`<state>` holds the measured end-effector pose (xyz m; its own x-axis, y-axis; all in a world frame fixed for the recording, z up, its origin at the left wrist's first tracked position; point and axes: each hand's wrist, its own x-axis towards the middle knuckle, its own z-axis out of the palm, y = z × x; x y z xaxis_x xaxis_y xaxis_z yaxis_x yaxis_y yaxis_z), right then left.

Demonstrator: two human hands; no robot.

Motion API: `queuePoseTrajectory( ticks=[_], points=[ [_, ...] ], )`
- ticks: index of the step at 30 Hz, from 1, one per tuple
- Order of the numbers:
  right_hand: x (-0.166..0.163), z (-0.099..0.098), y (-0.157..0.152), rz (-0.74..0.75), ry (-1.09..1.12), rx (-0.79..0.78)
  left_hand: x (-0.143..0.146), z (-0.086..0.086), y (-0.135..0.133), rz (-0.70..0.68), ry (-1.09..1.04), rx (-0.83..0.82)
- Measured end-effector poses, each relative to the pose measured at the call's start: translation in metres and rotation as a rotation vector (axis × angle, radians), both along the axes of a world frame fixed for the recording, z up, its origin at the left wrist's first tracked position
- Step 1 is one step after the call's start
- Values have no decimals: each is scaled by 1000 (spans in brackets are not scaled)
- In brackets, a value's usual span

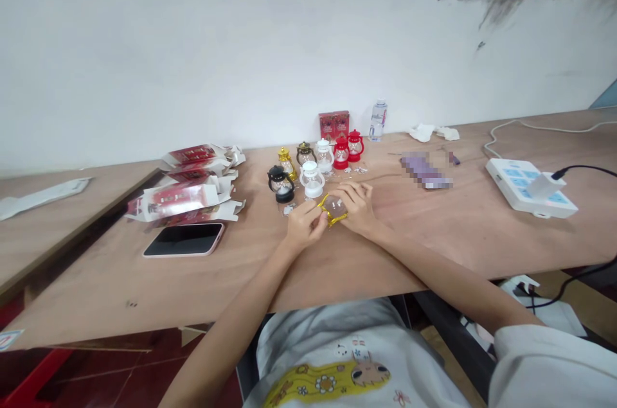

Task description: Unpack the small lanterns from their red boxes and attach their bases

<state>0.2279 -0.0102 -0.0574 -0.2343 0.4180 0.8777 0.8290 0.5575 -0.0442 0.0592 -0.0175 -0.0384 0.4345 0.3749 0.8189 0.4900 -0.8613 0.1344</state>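
Observation:
A small gold lantern with a clear globe [336,205] lies tilted on its side between my hands, just above or on the tabletop. My left hand [306,223] pinches its left end with thumb and fingers. Around its right side my right hand [358,207] is curled, partly hiding it. Directly beyond stand a black lantern [281,185] and a white lantern [312,180]. Behind these are another gold lantern [286,164], a dark bronze lantern [305,155], a second white lantern [324,156] and two red lanterns [341,153]. Tiny pale pieces [288,209] lie nearby.
Opened red-and-white cartons [187,197] are piled at left, behind a phone [184,241]. Red boxes [334,124] and a water bottle [378,119] stand by the wall. Crumpled tissue [423,132], a blurred purple item [424,170] and a white power strip [515,183] with cables lie right.

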Motion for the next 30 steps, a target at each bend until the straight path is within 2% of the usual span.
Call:
queuePoseTrajectory(
  ticks=[7,10,13,16,18,20,25,30],
  points=[
    [2,5,-2,-10,157,-72,-1,-3,2,-27,-174,-283],
    [6,4,5,-43,282,-79,2,-8,3,3,-217,-305],
    [18,-2,23,-114,512,-56,10,-14,4,71,-250,-283],
    [36,-17,49,-120,804,-99,28,-19,8,113,-140,-180],
    [47,-27,64,-51,1006,-211,44,-21,15,113,10,-89],
    [53,-35,75,11,1088,-284,61,-22,26,144,149,-45],
    [47,-32,75,116,1192,-412,85,-26,52,410,343,-210],
    [34,-17,60,199,1355,-565,82,-31,48,545,359,-276]
  ],
)
